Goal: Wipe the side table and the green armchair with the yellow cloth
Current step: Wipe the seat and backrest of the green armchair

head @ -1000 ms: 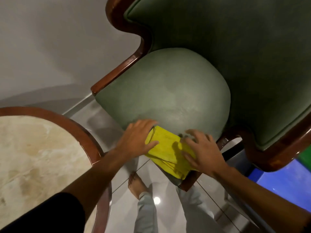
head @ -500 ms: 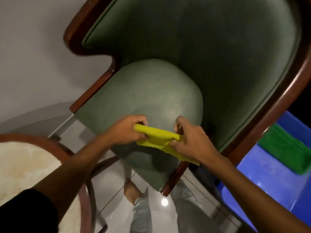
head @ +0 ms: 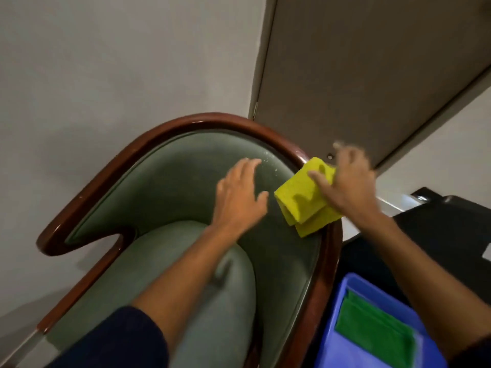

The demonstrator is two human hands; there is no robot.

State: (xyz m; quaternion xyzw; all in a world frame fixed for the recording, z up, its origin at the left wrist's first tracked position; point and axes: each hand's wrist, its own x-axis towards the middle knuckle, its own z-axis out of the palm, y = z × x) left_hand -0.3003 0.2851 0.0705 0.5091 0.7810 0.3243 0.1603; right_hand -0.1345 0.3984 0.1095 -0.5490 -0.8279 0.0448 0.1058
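Observation:
The green armchair [head: 170, 197] with its curved dark wooden frame fills the middle of the view. The folded yellow cloth [head: 300, 200] lies against the upper right of the padded backrest, next to the wooden rim. My right hand [head: 345, 181] presses on the cloth with fingers spread and is blurred by motion. My left hand [head: 239, 195] hovers open over the backrest, just left of the cloth, holding nothing. The side table is out of view.
A blue plastic bin [head: 372, 328] with a folded green cloth [head: 377, 330] in it sits at the lower right beside the chair. A dark object [head: 438, 235] stands behind the bin. A grey wall and a door [head: 358, 75] rise behind the chair.
Both hands left the seat's front edge and rose to the backrest. The left hand let go of the cloth, and the right hand now holds it against the upper right backrest. The view tilted up.

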